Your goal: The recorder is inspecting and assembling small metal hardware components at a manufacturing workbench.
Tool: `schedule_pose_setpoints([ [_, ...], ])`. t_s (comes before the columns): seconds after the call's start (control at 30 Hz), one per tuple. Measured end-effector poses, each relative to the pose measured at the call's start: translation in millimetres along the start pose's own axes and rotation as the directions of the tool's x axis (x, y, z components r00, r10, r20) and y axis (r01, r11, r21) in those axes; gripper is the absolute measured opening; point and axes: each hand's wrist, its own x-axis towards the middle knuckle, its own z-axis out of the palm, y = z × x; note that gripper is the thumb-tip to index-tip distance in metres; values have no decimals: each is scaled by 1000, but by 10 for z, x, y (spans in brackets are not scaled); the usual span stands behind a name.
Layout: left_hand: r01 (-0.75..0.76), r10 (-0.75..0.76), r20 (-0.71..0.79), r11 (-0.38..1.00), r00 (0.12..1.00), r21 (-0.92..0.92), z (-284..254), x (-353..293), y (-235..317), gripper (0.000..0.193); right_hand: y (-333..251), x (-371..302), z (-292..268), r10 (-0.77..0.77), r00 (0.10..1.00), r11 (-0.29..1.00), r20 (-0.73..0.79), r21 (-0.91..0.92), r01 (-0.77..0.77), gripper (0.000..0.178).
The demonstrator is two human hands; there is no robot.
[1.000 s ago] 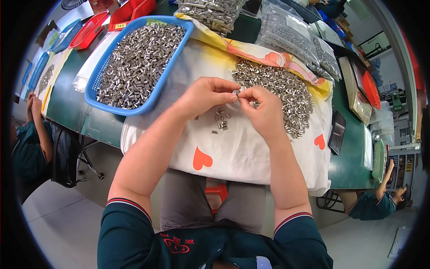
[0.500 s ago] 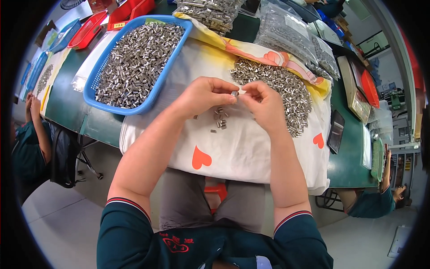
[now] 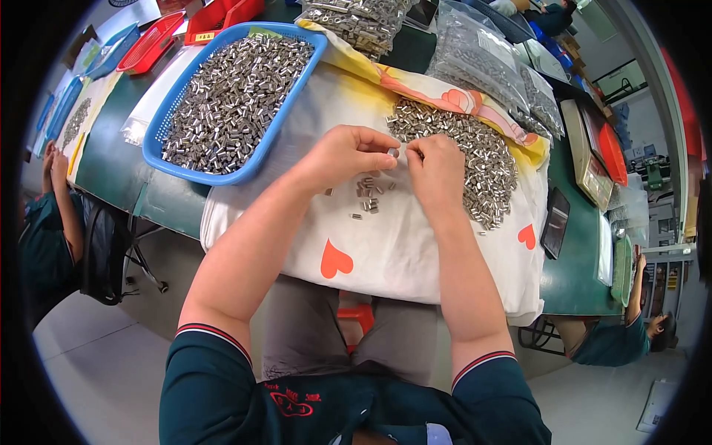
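Note:
Between the thumb and forefinger of my left hand (image 3: 348, 157) is a small metal cylinder (image 3: 393, 153), pinched upright at the fingertips. My right hand (image 3: 437, 172) is close beside it, fingers curled and thumb pressed in; whatever they may hold is hidden. Below my left hand, several loose metal pieces (image 3: 368, 203) lie scattered on the white cloth (image 3: 415, 263). A large pile of similar shiny cylinders (image 3: 493, 167) spreads beyond and to the right of my right hand. To the left stands a blue plastic basket (image 3: 236, 176) filled with more of them.
Clear bags of metal parts (image 3: 478, 59) lie at the back right, and more bagged parts (image 3: 356, 26) at the back. A dark phone (image 3: 555, 222) rests on the green table (image 3: 575, 285) at the right. Red trays (image 3: 152, 46) stand far left. Other people sit on both sides.
My right hand has drawn slightly away from the cylinder in my left hand, its fingers curling in more. The left hand keeps its pinch. The whole view has shifted a little.

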Motion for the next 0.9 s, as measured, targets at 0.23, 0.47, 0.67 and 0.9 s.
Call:
schedule_pose_setpoints([
  [0.23, -192, 168, 121, 955, 978, 228, 86, -78, 5, 25, 18, 5, 13, -4, 999, 998, -46, -70, 1, 13],
  [0.47, -415, 301, 286, 622, 909, 664, 189, -149, 62, 26, 2, 13, -1, -34, 997, 996, -68, -87, 28, 13],
  [0.67, -349, 231, 269, 732, 935, 585, 126, -182, 54, 24, -9, 1, -38, -25, 999, 997, -28, -75, 23, 10],
  [0.9, -146, 123, 114, 965, 986, 218, 67, -68, -2, 27, 58, -4, -42, -36, 999, 997, -22, -74, 34, 10],
])
